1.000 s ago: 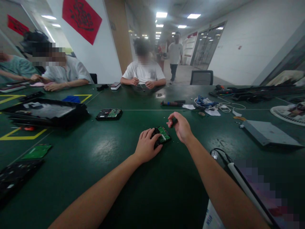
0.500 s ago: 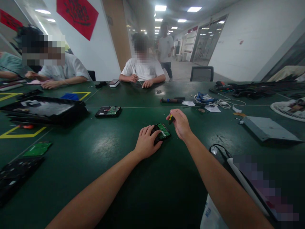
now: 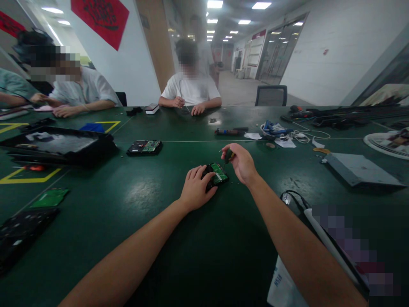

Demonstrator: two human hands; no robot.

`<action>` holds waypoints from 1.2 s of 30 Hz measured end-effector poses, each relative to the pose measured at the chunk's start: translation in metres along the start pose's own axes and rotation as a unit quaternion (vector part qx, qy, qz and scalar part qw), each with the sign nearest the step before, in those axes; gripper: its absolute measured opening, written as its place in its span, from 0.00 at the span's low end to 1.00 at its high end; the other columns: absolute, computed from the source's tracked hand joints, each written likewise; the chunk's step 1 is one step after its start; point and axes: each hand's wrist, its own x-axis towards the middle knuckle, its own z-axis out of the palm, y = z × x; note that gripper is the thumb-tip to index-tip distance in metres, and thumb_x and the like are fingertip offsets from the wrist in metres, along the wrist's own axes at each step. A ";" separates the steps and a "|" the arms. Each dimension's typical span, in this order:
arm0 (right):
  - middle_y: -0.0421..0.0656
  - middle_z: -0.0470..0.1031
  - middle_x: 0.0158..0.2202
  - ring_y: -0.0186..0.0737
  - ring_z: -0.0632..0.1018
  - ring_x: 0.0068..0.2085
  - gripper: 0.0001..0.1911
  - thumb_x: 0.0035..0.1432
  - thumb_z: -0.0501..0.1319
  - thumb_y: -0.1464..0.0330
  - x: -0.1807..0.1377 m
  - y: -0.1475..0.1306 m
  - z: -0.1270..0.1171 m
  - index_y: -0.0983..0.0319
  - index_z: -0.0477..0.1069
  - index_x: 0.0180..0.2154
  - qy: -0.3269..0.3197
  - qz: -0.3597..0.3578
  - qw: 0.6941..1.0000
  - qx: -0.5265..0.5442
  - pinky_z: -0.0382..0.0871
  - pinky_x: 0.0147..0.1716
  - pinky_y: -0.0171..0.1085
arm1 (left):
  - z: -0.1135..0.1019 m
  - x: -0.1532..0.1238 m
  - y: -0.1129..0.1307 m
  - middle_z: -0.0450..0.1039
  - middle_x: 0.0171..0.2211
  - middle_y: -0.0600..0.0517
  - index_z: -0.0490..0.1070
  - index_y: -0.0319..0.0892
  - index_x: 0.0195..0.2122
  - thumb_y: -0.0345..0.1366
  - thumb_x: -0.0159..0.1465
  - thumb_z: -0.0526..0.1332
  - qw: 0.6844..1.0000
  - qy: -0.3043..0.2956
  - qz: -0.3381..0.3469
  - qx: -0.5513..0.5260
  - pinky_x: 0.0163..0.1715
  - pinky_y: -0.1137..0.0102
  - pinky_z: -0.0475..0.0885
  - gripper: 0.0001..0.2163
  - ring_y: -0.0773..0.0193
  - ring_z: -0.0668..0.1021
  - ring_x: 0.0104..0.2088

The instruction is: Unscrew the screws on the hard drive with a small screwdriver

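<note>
A small black hard drive [image 3: 217, 176] with a green circuit board on top lies on the green table [image 3: 153, 213] in front of me. My left hand [image 3: 195, 189] rests on its near left side, fingers curled over the edge and holding it down. My right hand [image 3: 240, 162] hovers just right of and above the drive, fingers closed around a small dark screwdriver handle [image 3: 228, 155] that points down toward the board.
Another hard drive [image 3: 145, 147] lies further left, beside a black tray [image 3: 60, 147]. A green board [image 3: 49, 198] and black part lie at the near left. Tools, cables [image 3: 275, 130], a grey plate [image 3: 361, 169] sit right. People sit across the table.
My right hand has turned the screwdriver handle slightly and shifted a little over the drive. The left hand stays on the drive. A person walking in the hallway has moved away.
</note>
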 end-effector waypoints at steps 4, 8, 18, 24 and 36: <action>0.38 0.74 0.32 0.36 0.75 0.35 0.12 0.58 0.69 0.56 0.002 0.003 -0.001 0.57 0.75 0.33 0.029 -0.012 0.999 -0.025 0.69 0.39 0.38 | -0.001 0.000 0.000 0.63 0.68 0.44 0.71 0.50 0.62 0.48 0.66 0.63 1.000 0.002 -0.002 -0.004 0.66 0.43 0.60 0.24 0.40 0.64 0.67; 0.38 0.74 0.31 0.38 0.77 0.35 0.13 0.60 0.67 0.54 0.003 0.005 -0.003 0.57 0.73 0.33 0.036 -0.011 0.999 -0.002 0.71 0.43 0.41 | -0.001 0.000 0.000 0.62 0.68 0.43 0.71 0.50 0.62 0.48 0.66 0.63 1.000 0.002 -0.001 -0.004 0.65 0.43 0.61 0.24 0.40 0.64 0.67; 0.39 0.70 0.28 0.36 0.73 0.30 0.19 0.66 0.55 0.52 0.003 0.002 -0.006 0.58 0.78 0.37 0.015 0.014 0.998 0.058 0.71 0.41 0.42 | -0.002 0.000 0.001 0.62 0.69 0.43 0.70 0.49 0.62 0.48 0.66 0.64 1.000 -0.003 -0.003 -0.001 0.65 0.43 0.61 0.24 0.41 0.64 0.67; 0.39 0.73 0.31 0.37 0.76 0.34 0.11 0.60 0.66 0.57 0.006 0.006 -0.009 0.57 0.75 0.32 0.058 -0.021 0.998 0.031 0.71 0.40 0.40 | 0.000 0.000 0.000 0.62 0.68 0.43 0.71 0.49 0.62 0.47 0.66 0.64 1.000 -0.001 -0.005 -0.004 0.66 0.43 0.60 0.24 0.41 0.64 0.67; 0.38 0.65 0.25 0.37 0.70 0.27 0.19 0.64 0.56 0.50 0.001 -0.004 -0.002 0.56 0.75 0.33 0.019 0.028 0.997 0.067 0.72 0.40 0.43 | -0.003 0.000 0.001 0.62 0.68 0.44 0.71 0.50 0.62 0.48 0.65 0.64 1.000 -0.006 -0.009 -0.014 0.66 0.43 0.59 0.24 0.41 0.63 0.68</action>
